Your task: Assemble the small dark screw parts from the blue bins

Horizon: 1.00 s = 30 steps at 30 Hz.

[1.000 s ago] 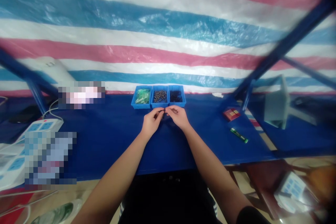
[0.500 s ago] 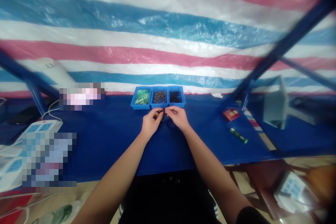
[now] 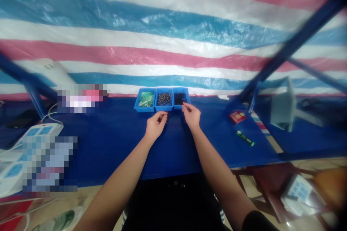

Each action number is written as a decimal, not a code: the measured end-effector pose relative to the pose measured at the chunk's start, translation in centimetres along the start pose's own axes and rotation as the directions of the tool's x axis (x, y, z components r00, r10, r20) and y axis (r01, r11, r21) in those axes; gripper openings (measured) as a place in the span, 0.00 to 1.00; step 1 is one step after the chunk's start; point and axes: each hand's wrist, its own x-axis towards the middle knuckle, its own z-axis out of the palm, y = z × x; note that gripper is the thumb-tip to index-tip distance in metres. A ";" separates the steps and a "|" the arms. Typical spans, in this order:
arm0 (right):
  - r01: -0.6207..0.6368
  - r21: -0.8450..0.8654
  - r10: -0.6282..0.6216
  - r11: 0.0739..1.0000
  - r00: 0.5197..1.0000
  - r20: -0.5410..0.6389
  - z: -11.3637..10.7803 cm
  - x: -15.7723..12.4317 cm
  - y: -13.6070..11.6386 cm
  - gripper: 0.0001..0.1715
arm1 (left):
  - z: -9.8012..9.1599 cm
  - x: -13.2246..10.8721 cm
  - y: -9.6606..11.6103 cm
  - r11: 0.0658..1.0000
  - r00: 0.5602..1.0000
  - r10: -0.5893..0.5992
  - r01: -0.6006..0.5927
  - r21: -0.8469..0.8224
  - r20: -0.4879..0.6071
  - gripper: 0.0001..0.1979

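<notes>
Three blue bins stand side by side at the table's back: the left bin [image 3: 144,109] has green and clear pieces, the middle bin [image 3: 163,108] small metallic parts, the right bin [image 3: 181,107] black parts. My left hand [image 3: 155,125] is closed on a small dark part [image 3: 167,117] just in front of the middle bin. At the front edge of the right bin is my right hand [image 3: 192,116], its thumb and fingers pinched together; what they hold, if anything, is too small to make out.
On the blue table [image 3: 173,151], a red box [image 3: 238,116] and a green tube [image 3: 245,138] lie at the right. A white power strip [image 3: 48,129] with cables is at the left. Blue metal posts [image 3: 255,97] rise on both sides, before a striped sheet [image 3: 173,54].
My right hand has left the dark part beside my left hand and moved right and forward to the right bin. My left hand stays in about the same place, still on the part.
</notes>
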 end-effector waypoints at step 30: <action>0.221 -0.258 -0.102 0.941 0.909 0.405 2.4 -2.0 -0.2 0.13 | -0.1 0.1 0.0 1.000 1.000 0.003 -0.003 0.006 0.013 0.13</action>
